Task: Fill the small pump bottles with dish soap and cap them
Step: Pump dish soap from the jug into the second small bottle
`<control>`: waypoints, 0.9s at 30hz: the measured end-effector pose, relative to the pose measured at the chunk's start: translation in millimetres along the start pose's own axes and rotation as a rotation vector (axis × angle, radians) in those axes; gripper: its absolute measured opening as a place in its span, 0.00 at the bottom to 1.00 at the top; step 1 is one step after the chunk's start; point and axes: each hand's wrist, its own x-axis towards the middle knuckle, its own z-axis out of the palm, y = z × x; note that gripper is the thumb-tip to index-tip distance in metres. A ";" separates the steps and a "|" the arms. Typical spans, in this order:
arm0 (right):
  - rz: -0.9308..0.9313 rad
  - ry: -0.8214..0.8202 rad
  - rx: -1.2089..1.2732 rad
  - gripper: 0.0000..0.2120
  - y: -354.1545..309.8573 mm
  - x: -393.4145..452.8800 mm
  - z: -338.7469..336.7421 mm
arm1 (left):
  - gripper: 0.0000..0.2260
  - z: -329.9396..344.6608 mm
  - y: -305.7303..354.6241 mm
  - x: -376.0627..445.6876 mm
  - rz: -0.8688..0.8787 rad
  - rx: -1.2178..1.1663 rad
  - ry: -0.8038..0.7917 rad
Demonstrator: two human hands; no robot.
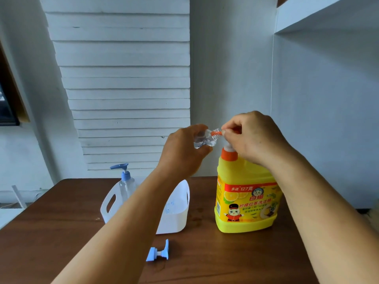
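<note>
left hand (184,148) gripping clear small bottle (203,140), right hand (252,136) pinching orange nozzle (217,132)

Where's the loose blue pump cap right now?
The blue pump cap lies on its side on the wooden table, near the front edge, just in front of the white basket.

Head cam looks fwd/down, close over wooden table (61,232), facing white wall (229,68).

Our left hand (182,152) raised left of the jug (245,193) top, fingers curled round a small bottle (203,139), our right hand (254,138) above the jug, fingertips pinching the orange spout, both forearms reaching up
</note>
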 end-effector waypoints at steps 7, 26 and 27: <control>0.008 -0.050 -0.014 0.08 -0.5 -2.1 0.5 | 0.13 3.2 -2.0 -5.1 0.003 -0.009 -0.011; -0.004 -0.062 -0.047 0.07 -5.7 1.2 -12.1 | 0.16 -0.2 -1.8 0.0 0.019 0.003 0.003; -0.002 -0.053 -0.032 0.07 -5.3 0.0 -10.5 | 0.16 -0.2 -2.3 0.1 0.020 0.006 0.002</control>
